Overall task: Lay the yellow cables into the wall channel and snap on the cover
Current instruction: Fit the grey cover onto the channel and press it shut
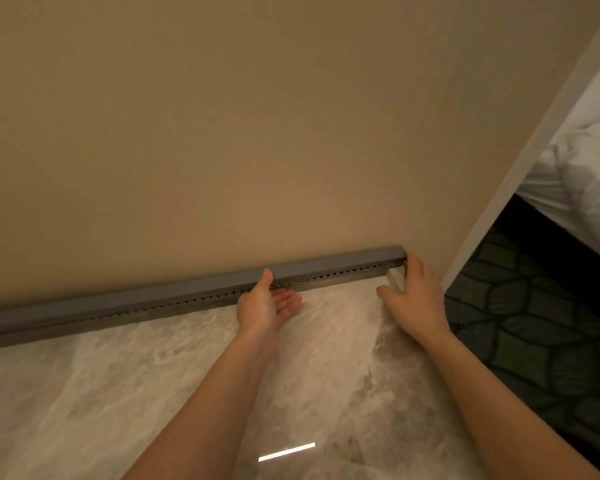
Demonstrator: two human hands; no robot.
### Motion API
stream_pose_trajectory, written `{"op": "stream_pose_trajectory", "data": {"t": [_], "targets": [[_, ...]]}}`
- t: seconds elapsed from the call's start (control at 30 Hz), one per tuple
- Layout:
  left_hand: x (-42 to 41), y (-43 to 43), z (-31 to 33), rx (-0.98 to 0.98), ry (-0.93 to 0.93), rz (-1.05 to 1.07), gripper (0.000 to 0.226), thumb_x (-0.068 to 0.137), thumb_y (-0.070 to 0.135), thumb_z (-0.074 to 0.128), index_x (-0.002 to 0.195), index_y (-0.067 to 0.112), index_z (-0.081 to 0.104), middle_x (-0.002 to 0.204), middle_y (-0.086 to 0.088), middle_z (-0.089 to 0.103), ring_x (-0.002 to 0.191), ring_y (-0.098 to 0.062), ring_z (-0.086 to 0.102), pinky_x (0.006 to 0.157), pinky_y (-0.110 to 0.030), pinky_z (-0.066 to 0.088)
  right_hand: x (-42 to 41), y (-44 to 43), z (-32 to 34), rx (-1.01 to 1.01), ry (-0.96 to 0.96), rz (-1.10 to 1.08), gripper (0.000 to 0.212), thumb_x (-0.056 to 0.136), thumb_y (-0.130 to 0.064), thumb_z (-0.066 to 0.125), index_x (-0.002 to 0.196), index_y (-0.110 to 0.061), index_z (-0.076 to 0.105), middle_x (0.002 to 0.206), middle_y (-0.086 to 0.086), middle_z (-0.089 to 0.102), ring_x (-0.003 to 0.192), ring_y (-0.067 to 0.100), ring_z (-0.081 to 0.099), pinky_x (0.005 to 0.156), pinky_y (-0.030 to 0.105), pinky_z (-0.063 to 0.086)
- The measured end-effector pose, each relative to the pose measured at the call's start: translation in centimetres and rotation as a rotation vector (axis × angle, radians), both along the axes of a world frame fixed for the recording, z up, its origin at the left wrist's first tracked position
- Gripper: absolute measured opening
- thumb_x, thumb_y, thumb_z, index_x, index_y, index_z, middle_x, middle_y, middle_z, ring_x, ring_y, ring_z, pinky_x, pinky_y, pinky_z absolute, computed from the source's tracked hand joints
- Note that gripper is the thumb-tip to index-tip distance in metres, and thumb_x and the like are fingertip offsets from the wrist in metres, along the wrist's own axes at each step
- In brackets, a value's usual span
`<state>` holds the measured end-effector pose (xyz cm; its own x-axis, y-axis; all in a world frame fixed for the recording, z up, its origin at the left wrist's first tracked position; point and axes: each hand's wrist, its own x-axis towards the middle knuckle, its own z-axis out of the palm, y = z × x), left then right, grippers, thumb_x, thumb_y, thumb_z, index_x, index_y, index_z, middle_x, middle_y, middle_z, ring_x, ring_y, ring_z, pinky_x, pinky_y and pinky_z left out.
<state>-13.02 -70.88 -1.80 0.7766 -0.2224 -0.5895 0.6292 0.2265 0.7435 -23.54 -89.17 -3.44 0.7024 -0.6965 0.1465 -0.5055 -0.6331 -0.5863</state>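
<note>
Where the marble floor (153, 393) fills the near part of the view, two bare forearms reach forward over it toward the base of the wall. Bright strip of reflected light on floor near bottom edge. Left hand (264, 306) palm-up, fingers loosely spread under the slotted side of the grey wall channel (136, 301), thumb pressed on the top face; loose pinch around channel, not a full fist. Right hand (416, 299) open, fingers spread, flat at the channel's right end, fingertips touching the end face, gripping nothing. Channel runs along foot of beige wall (222, 116), from left frame edge to near the wall corner, grey cover (343, 263) sitting on top. Small bit of yellow cable (404, 266) visible at the right end, just by the right fingers; rest hidden inside. Further right, dark patterned carpet (534, 323), then white bedding (589, 168) beyond the corner trim.
</note>
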Motion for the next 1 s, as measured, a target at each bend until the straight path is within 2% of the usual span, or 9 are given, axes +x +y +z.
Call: {"op": "stream_pose_trajectory", "data": {"t": [0.2, 0.33, 0.5, 0.57, 0.63, 0.77, 0.87, 1.0], "targets": [[0.3, 0.0, -0.1, 0.066, -0.035, 0.002, 0.036, 0.094, 0.034, 0.052, 0.094, -0.002, 0.053, 0.083, -0.017, 0.063, 0.069, -0.025, 0.065, 0.057, -0.029, 0.058, 0.2, -0.4, -0.1, 0.047, 0.016, 0.043, 0.081, 0.078, -0.029, 0.064, 0.145, -0.014, 0.019, 0.145, 0.009, 0.032, 0.132, 0.029, 0.029, 0.108, 0.048, 0.028], [0.5, 0.3, 0.0, 0.107, -0.037, -0.086, 0.047, 0.094, 0.040, 0.050, 0.101, -0.006, 0.053, 0.087, -0.018, 0.064, 0.072, -0.026, 0.066, 0.054, -0.028, 0.058, 0.3, -0.5, -0.3, 0.074, -0.003, 0.061, 0.082, 0.078, -0.030, 0.066, 0.144, -0.015, 0.019, 0.145, 0.008, 0.032, 0.132, 0.029, 0.028, 0.108, 0.048, 0.028], [0.7, 1.1, 1.3, 0.099, 0.057, -0.215, 0.054, 0.093, 0.044, 0.050, 0.110, -0.007, 0.050, 0.090, -0.019, 0.059, 0.073, -0.029, 0.062, 0.061, -0.033, 0.054, 0.4, -0.3, -0.2, 0.082, -0.023, 0.056, 0.086, 0.079, -0.031, 0.066, 0.146, -0.012, 0.014, 0.148, 0.010, 0.029, 0.134, 0.029, 0.026, 0.110, 0.048, 0.026], [0.3, 1.4, 1.9, 0.104, 0.078, -0.255, 0.057, 0.092, 0.047, 0.049, 0.110, -0.007, 0.048, 0.091, -0.020, 0.059, 0.073, -0.030, 0.062, 0.058, -0.032, 0.053, 0.3, 0.0, -0.2, 0.073, -0.023, 0.052, 0.088, 0.081, -0.029, 0.065, 0.147, -0.012, 0.010, 0.152, 0.011, 0.022, 0.137, 0.030, 0.021, 0.112, 0.049, 0.023], [-0.3, 2.0, 2.1, 0.169, 0.043, -0.321, 0.056, 0.093, 0.048, 0.046, 0.110, -0.005, 0.048, 0.090, -0.019, 0.060, 0.070, -0.029, 0.063, 0.047, -0.028, 0.050, 0.0, 0.3, -0.2, -0.017, -0.026, 0.015, 0.087, 0.083, -0.025, 0.064, 0.147, -0.011, 0.007, 0.155, 0.012, 0.012, 0.140, 0.030, 0.014, 0.114, 0.048, 0.018], [-2.1, 4.8, 2.4, 0.263, -0.081, -0.381, 0.042, 0.096, 0.042, 0.042, 0.099, 0.002, 0.053, 0.078, -0.012, 0.062, 0.060, -0.023, 0.060, 0.044, -0.023, 0.042, -0.3, 3.0, -0.6, -0.233, -0.106, 0.047, 0.073, 0.081, -0.013, 0.064, 0.143, -0.011, 0.026, 0.154, 0.011, 0.013, 0.139, 0.030, 0.015, 0.112, 0.043, 0.018], [-3.5, 7.9, 3.2, 0.315, -0.162, -0.421, 0.038, 0.097, 0.039, 0.042, 0.100, 0.005, 0.057, 0.082, -0.010, 0.065, 0.061, -0.021, 0.061, 0.051, -0.024, 0.047, -0.2, 7.1, -1.1, -0.194, -0.144, 0.143, 0.065, 0.081, -0.011, 0.065, 0.138, -0.014, 0.035, 0.153, 0.007, 0.018, 0.140, 0.024, 0.013, 0.113, 0.040, 0.017], [-5.8, 13.9, 4.9, 0.438, -0.261, -0.460, 0.036, 0.097, 0.038, 0.044, 0.103, 0.008, 0.061, 0.090, -0.007, 0.069, 0.069, -0.021, 0.064, 0.060, -0.027, 0.047, 0.1, 14.4, -0.2, -0.031, -0.218, 0.351, 0.055, 0.080, -0.005, 0.062, 0.132, -0.012, 0.044, 0.149, 0.007, 0.028, 0.139, 0.022, 0.017, 0.113, 0.038, 0.019]]}}
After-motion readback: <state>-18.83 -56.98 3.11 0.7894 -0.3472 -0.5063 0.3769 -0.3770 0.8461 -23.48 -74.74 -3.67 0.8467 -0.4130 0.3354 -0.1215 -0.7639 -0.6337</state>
